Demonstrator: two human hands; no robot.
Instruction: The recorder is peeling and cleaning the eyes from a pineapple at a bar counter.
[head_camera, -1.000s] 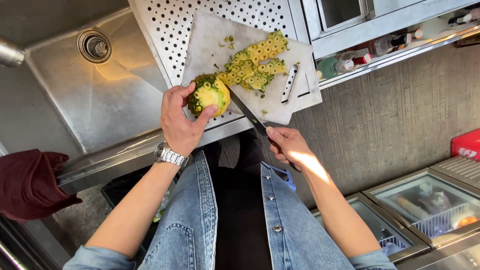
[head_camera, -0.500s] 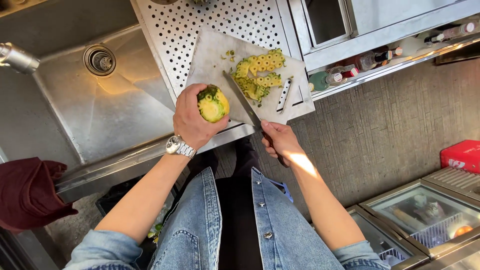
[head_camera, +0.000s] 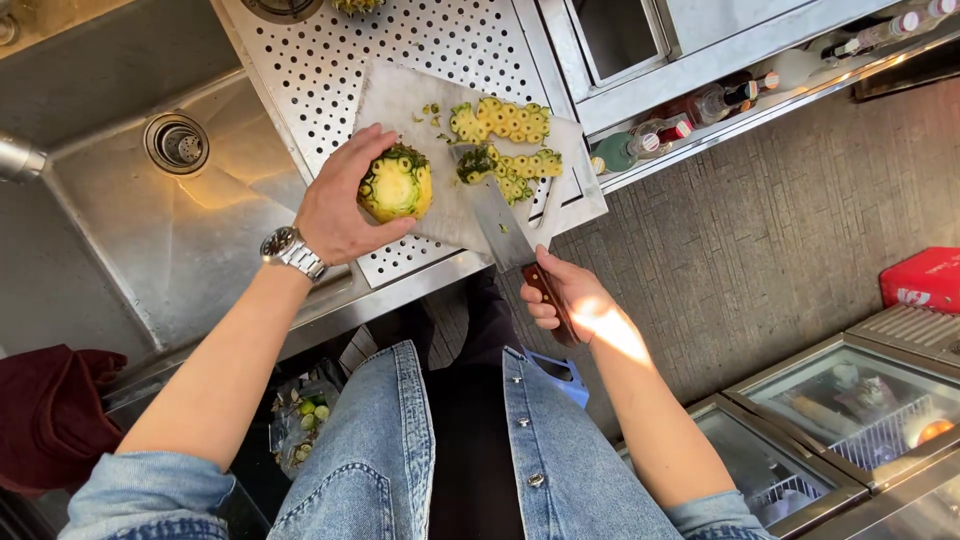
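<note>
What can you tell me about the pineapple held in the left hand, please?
The pineapple is partly peeled: yellow flesh faces up, and green-brown rind is left around its edge. The left hand grips it from its left side, fingers wrapped around it, holding it upright at the left edge of the white cutting board. The knife in the right hand lies apart from it.

Peel strips (head_camera: 505, 145) crowd the cutting board's (head_camera: 400, 95) far half — the near-left corner lies bare.

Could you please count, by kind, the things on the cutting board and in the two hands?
Pineapple, in left hand: 1
Knife, in right hand: 1
Cutting board: 1
Heap of peel strips: 1
Total: 4
</note>
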